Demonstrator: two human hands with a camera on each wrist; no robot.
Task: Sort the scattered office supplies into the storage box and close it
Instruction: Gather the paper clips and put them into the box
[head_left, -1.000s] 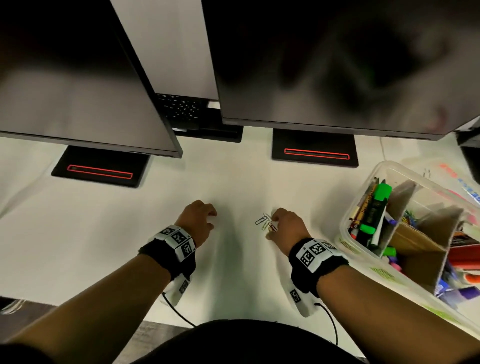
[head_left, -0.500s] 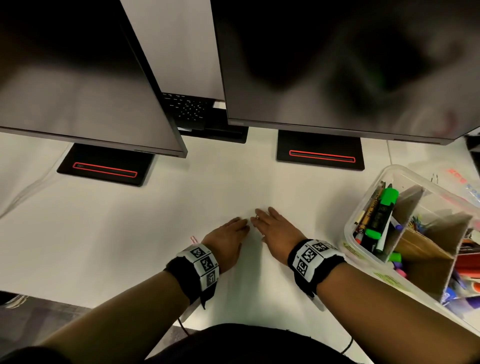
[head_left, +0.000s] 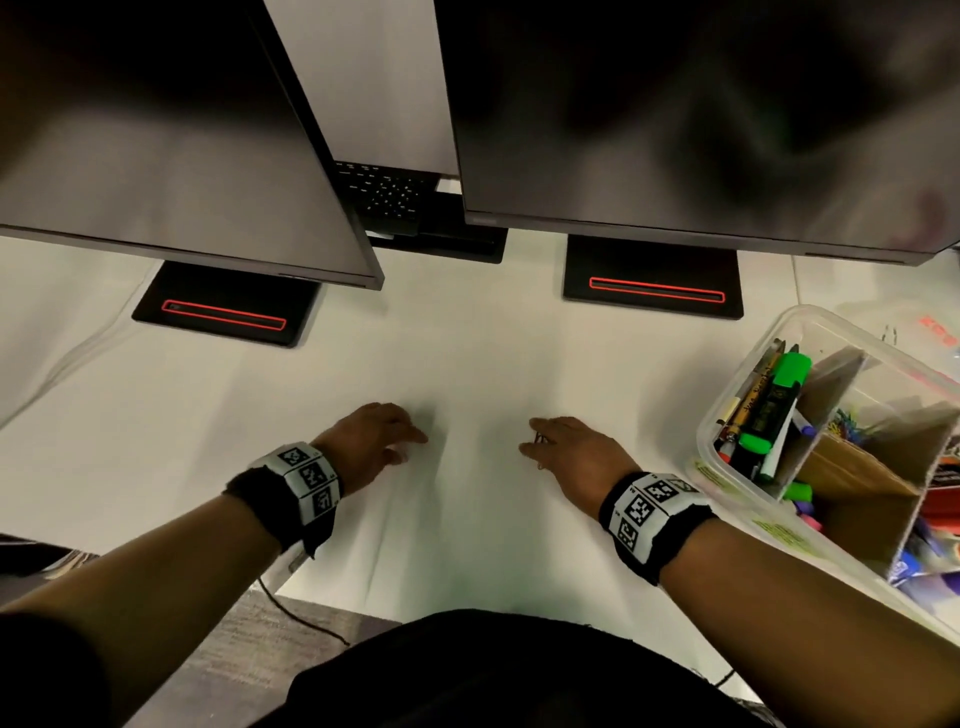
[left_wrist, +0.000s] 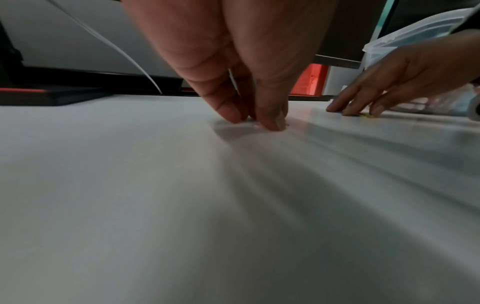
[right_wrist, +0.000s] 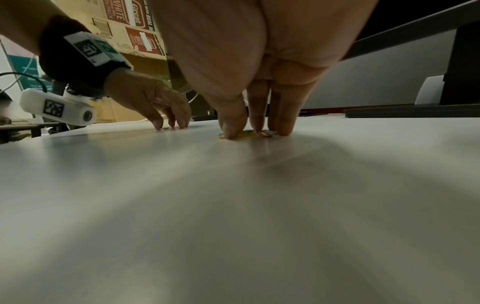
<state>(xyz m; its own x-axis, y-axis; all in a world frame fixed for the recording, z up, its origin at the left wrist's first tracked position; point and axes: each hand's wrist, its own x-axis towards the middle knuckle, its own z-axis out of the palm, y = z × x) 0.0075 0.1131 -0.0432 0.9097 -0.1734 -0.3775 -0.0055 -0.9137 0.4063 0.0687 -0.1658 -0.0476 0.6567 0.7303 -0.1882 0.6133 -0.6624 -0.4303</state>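
My right hand (head_left: 535, 447) lies flat on the white desk, its straight fingers (right_wrist: 283, 123) pressing on several coloured paper clips (right_wrist: 249, 133), of which only a sliver (head_left: 540, 439) shows in the head view. My left hand (head_left: 410, 441) is a hand's width to the left, fingertips (left_wrist: 270, 123) bunched and touching the desk. Whether anything lies under them I cannot tell. The clear plastic storage box (head_left: 698, 447) stands open to the right of my right hand. It has cardboard dividers and holds pens, markers and a green highlighter (head_left: 774, 400).
Two monitors hang over the back of the desk on black stands (head_left: 223, 306) (head_left: 654, 286). A clear lid (head_left: 930, 332) lies behind the box. The desk's front edge (head_left: 332, 597) runs close under my left forearm. A white cable (head_left: 78, 353) crosses the far left.
The hands met in the middle half a second ago and have since drawn apart. The clips that lay beside my right fingertips are now under that hand.
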